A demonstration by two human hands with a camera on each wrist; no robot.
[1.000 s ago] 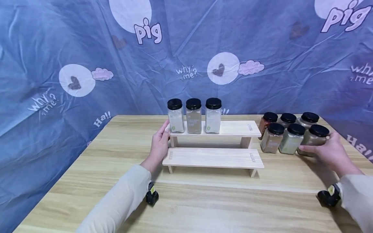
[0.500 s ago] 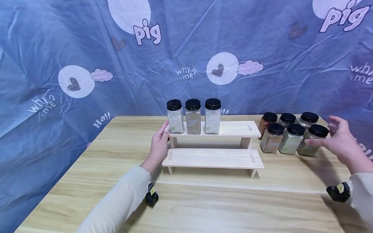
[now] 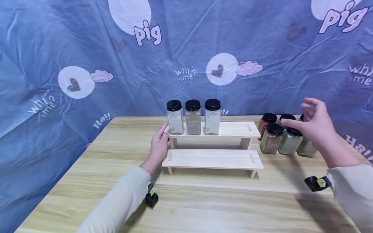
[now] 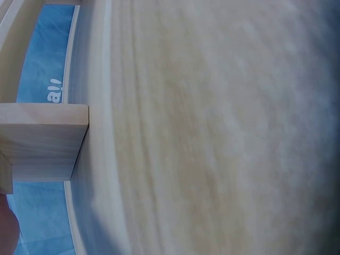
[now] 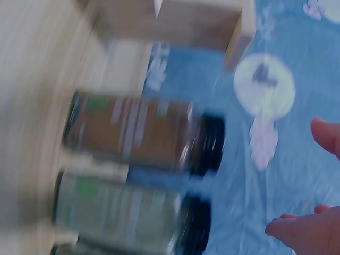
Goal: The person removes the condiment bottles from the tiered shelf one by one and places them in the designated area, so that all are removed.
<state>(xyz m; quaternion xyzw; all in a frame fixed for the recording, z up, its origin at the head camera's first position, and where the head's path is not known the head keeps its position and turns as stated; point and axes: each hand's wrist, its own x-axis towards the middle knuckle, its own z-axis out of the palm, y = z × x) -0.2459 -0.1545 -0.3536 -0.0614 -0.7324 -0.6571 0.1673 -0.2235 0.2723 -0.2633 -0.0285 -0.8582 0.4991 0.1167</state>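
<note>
My left hand (image 3: 158,145) holds the left end of the upper board of a two-tier wooden rack (image 3: 214,158). In the left wrist view, a bit of that hand shows beside the rack's wood (image 4: 42,143). Three black-lidded spice jars (image 3: 193,123) stand upright on the upper board's left part. My right hand (image 3: 319,127), empty, hovers over the jar group at right with thumb and fingers spread. Below it are a brown spice jar (image 3: 271,144), a pale green one (image 3: 289,145) and an olive one (image 3: 307,148); the hand hides the olive jar's lid.
Behind the front jars stands a back row with a red spice jar (image 3: 263,127) at its left, partly hidden. All rest on the wooden table (image 3: 204,207), right of the rack. A blue printed cloth (image 3: 131,71) hangs behind the table.
The right hand has let go of the olive jar, drawn back to the right, then risen and swung left over the jars. The left hand stays on the rack.
</note>
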